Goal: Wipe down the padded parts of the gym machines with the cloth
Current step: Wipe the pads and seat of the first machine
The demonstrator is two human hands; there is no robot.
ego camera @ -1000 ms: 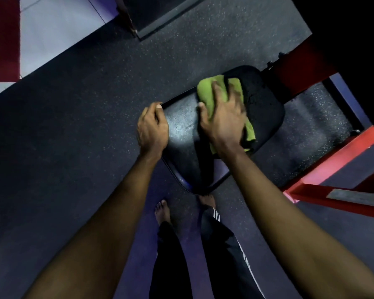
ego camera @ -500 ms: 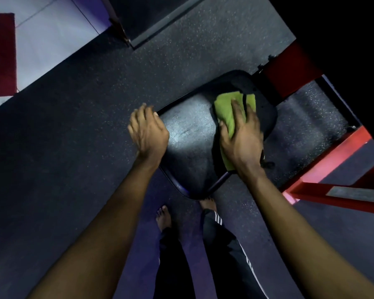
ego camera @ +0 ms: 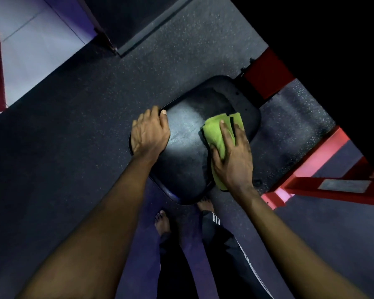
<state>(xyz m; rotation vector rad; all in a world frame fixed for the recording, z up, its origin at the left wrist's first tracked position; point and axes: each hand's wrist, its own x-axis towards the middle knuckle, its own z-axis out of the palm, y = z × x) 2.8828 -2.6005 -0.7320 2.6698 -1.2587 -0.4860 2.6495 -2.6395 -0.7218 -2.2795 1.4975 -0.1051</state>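
A black padded seat (ego camera: 188, 147) of a red-framed gym machine lies below me, lit in the middle. A folded green cloth (ego camera: 216, 134) lies on the seat's right part and hangs over its right edge. My right hand (ego camera: 232, 156) presses flat on the cloth with straight fingers. My left hand (ego camera: 149, 132) grips the seat's left edge, fingers curled over the rim and thumb on top.
The red machine frame (ego camera: 317, 165) runs along the right, and a red post (ego camera: 266, 74) joins the seat's far end. Dark speckled rubber flooring (ego camera: 73, 126) surrounds the seat. My bare feet (ego camera: 162, 221) stand just below the seat's near edge.
My right hand has slid the cloth from the seat's far end toward its near right edge. My left hand stays on the left rim, gripping it.
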